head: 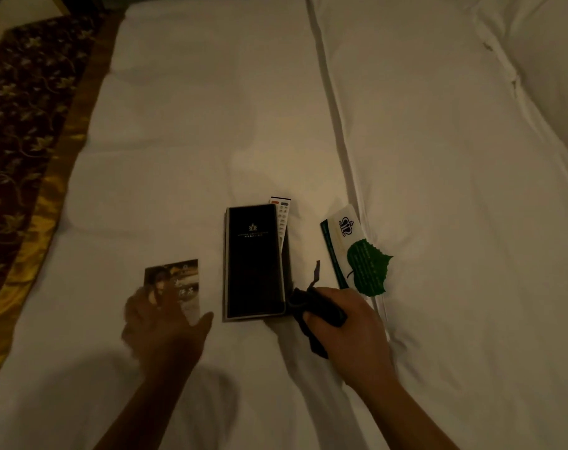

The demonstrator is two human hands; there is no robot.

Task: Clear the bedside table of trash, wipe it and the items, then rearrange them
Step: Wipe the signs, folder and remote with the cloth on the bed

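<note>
Wiping is judged under way, rearranging outstanding: on the bed (pixel 211 125), a dark cloth (pixel 315 310) is clenched in the right hand (pixel 351 329) just right of the black folder (pixel 255 261); left of it, a card (pixel 178 280) is touched by the left hand (pixel 165 316), grip state indeterminable.

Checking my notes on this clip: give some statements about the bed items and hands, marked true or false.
1. The right hand holds a dark cloth. True.
2. The black folder lies on a wooden table. False: it lies on the white sheet.
3. A remote control pokes out from under the folder. True.
4. The leaf-shaped card is red. False: it is green.
5. The photo card lies right of the folder. False: it lies left, at the left hand.
</note>
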